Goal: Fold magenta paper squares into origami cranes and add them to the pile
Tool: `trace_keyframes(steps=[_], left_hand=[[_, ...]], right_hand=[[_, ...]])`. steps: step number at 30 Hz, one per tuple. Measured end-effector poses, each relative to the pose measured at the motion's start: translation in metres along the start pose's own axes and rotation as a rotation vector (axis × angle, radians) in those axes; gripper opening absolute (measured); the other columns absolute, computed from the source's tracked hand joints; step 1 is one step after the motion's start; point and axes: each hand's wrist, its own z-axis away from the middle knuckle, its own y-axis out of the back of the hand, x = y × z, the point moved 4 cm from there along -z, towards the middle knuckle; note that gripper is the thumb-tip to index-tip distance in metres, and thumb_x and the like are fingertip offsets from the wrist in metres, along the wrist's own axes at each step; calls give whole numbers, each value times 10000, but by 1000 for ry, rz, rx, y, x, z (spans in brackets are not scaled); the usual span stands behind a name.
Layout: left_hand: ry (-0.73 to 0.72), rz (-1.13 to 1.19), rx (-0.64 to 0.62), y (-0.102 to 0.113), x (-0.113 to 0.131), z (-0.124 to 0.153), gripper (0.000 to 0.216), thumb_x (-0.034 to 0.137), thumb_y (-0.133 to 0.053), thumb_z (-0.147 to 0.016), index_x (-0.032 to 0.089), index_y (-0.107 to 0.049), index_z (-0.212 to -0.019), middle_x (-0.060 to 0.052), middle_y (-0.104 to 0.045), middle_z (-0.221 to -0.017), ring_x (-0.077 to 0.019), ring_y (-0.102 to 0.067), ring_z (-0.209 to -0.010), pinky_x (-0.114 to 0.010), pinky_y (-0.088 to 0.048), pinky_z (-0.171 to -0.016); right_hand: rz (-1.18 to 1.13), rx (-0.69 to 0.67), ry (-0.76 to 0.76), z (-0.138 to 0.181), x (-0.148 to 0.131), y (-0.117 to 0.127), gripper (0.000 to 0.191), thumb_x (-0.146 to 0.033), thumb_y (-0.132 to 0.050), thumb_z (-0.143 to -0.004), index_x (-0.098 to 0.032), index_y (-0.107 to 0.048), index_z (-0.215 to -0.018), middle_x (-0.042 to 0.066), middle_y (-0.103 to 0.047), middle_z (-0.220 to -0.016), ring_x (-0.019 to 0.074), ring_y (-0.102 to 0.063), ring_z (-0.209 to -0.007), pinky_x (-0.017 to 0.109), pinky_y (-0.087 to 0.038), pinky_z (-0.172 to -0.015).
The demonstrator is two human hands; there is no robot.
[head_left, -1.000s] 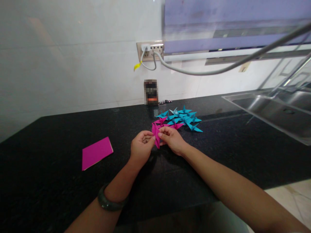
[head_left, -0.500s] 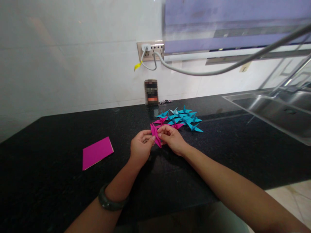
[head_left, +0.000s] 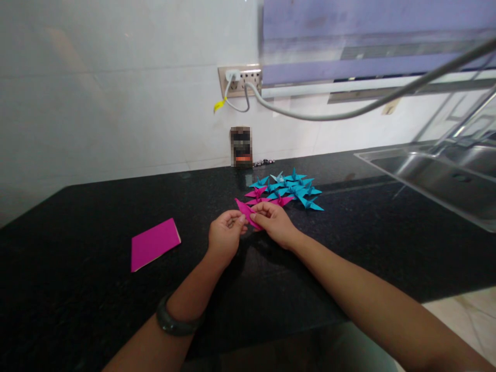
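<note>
A small piece of folded pink origami paper is held above the counter, its pointed tip toward the upper left. My right hand pinches its right side between thumb and fingers, covering part of it. At its lower left edge, the thumb and index finger of my left hand are closed on the paper. Just behind my hands lie a few pink paper cranes. Several blue paper cranes are bunched beside them, with one paler crane among these.
A stack of pink paper sheets lies left on the black counter. Against the tiled wall stands a phone-like object, blurred out, with a beaded strand beside it. A steel sink is at right. A grey cable hangs from the wall socket.
The folded paper has turned in my fingers, from nearly upright to slanting with its tip further left. Its outline looks flatter now. My left hand has shifted slightly; the cranes have not moved.
</note>
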Motion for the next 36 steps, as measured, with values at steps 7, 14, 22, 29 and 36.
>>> trace_keyframes(steps=[7,14,22,29,36], left_hand=[[10,20,-71,-2,-5,-1,196,285,-618,-665,122,-595,-771,-23,-624,-600,-109,-584,-548,-220,-479,-549],[28,82,-46,-1,-5,-1,373,254,-711,-568,142,-556,-889,3,-618,-692,-97,-572,-569,-202,-468,-515],[35,40,-18,2,-2,-1,254,326,-691,-590,115,-604,-702,0,-599,-571,-91,-549,-511,-202,-452,-515],[1,0,-90,0,-2,-1,169,284,-646,-634,129,-583,-658,6,-592,-550,-83,-529,-483,-198,-441,-504],[9,-33,-84,1,-8,-3,152,265,-623,-652,127,-579,-699,7,-592,-581,-97,-554,-507,-207,-451,-506]], right_hand=[[30,44,5,-1,1,2,160,-279,-645,-614,-169,-550,-683,-40,-552,-578,73,-496,-502,212,-436,-489],[-6,59,-10,2,-2,2,182,-320,-628,-633,-164,-567,-703,-44,-524,-585,71,-460,-491,221,-422,-488],[132,-13,52,1,1,1,251,-369,-573,-697,-153,-527,-577,-53,-459,-460,58,-376,-420,200,-286,-436],[63,33,51,0,-2,1,187,-345,-589,-685,-172,-517,-689,-49,-491,-554,69,-431,-450,205,-366,-448],[23,-90,41,3,-4,-2,235,-388,-590,-697,-171,-504,-673,-41,-502,-579,75,-473,-490,212,-395,-488]])
